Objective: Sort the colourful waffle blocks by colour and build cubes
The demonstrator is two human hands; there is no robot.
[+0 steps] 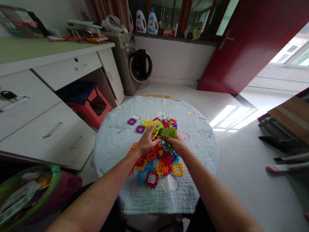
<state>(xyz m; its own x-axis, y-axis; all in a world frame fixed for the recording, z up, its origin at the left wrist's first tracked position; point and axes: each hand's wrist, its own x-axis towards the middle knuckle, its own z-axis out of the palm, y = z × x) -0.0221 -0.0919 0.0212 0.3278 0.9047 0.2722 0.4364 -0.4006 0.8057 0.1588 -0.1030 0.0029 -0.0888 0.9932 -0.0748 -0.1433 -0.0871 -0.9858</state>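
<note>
On the cloth-covered round table (pixel 111 141) lies a heap of toothed plastic pieces, red, orange, blue and yellow. My left hand (pixel 147 141) is wrapped round several yellow-green pieces (pixel 157 129) at the back of the heap. My right hand (pixel 177 144) grips dark green pieces (pixel 166 132), close beside the yellow-green ones. Purple pieces (pixel 140 129) lie left of my left hand. A yellow window-like piece (pixel 178 169) sits at the heap's right edge, and a red piece with a white grid (pixel 152 178) at its front.
A red and blue stool (pixel 96 106) stands behind the table on the left, near white drawers (pixel 55 129). A full bin (pixel 53 193) is at the lower left. A washing machine (pixel 123 61) and a red door (pixel 238 42) stand farther back.
</note>
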